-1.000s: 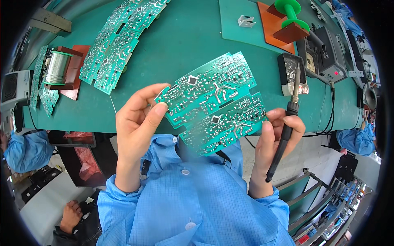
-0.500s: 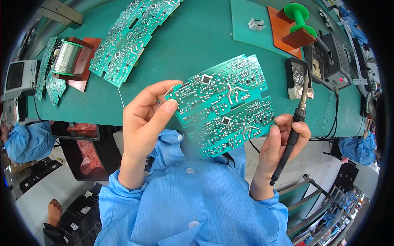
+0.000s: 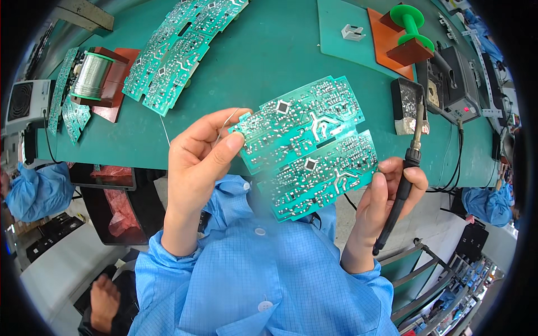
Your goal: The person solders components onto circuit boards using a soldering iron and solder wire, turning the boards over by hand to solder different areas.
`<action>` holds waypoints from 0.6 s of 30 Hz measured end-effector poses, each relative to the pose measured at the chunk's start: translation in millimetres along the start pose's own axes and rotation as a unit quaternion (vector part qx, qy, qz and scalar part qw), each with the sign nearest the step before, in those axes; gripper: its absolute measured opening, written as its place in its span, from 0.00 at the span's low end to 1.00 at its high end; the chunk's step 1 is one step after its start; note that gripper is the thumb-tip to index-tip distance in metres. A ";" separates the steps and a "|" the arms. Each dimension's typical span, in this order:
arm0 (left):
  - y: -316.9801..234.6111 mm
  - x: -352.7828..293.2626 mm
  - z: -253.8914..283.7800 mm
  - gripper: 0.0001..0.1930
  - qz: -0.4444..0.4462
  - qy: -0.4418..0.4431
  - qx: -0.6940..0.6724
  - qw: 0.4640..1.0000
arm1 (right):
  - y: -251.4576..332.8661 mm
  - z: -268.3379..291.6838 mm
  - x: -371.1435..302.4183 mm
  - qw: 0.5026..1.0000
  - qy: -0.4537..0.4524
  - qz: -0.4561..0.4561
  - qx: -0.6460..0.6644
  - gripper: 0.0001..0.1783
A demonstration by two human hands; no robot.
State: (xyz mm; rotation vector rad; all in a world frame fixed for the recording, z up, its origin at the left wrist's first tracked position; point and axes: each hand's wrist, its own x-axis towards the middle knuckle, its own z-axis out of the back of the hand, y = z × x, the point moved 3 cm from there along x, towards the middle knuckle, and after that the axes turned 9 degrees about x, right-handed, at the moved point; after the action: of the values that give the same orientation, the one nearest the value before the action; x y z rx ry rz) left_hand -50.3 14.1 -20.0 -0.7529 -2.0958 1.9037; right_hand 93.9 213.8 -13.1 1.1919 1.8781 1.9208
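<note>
A green circuit board [image 3: 305, 148] with two similar sections is held up, tilted, above the near table edge, its soldered side showing. My left hand [image 3: 204, 145] pinches its left corner between thumb and fingers. A thin strand of solder wire [image 3: 226, 124] also sticks out from those fingers. My right hand [image 3: 386, 196] grips the board's lower right edge with thumb and forefinger. The same hand holds a black soldering iron [image 3: 400, 201] between its fingers, handle end down and metal tip up, clear of the board.
More circuit boards [image 3: 176, 56] lie at the back left, beside a solder wire spool [image 3: 91, 77] on a stand. At the right are a green reel [image 3: 412, 25], a black tray [image 3: 403, 101] and a soldering station [image 3: 462, 92]. Another person's hand [image 3: 105, 302] shows at lower left.
The board and soldering iron have shifted very slightly right, and the board's tilt has changed a little. Both hands keep their grip. At lower left the other person's hand has moved.
</note>
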 end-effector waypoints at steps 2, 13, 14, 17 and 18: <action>1.6 0.1 0.8 0.16 0.001 0.006 -0.017 1.000 | 0.8 0.0 0.0 1.000 -0.001 -0.003 0.006 0.23; 3.7 1.2 0.9 0.16 0.018 0.007 -0.036 0.999 | 0.4 0.3 0.6 1.000 -0.011 -0.008 0.006 0.23; 3.4 1.1 1.2 0.16 0.019 0.009 -0.039 0.999 | 0.4 0.2 0.8 1.000 -0.010 -0.007 0.006 0.23; 4.7 1.3 2.5 0.16 0.018 0.014 -0.044 0.999 | 1.4 0.1 0.7 1.000 -0.007 -0.004 0.006 0.23; 5.2 1.4 2.5 0.16 0.017 0.018 -0.046 0.999 | 2.1 0.0 0.6 1.000 -0.004 -0.003 0.005 0.23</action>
State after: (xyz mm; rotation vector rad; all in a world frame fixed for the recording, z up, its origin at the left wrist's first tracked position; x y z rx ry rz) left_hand -51.5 12.7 -25.7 -0.8409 -2.1761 1.8072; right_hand 94.3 213.7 -10.9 1.1945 1.8884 1.9037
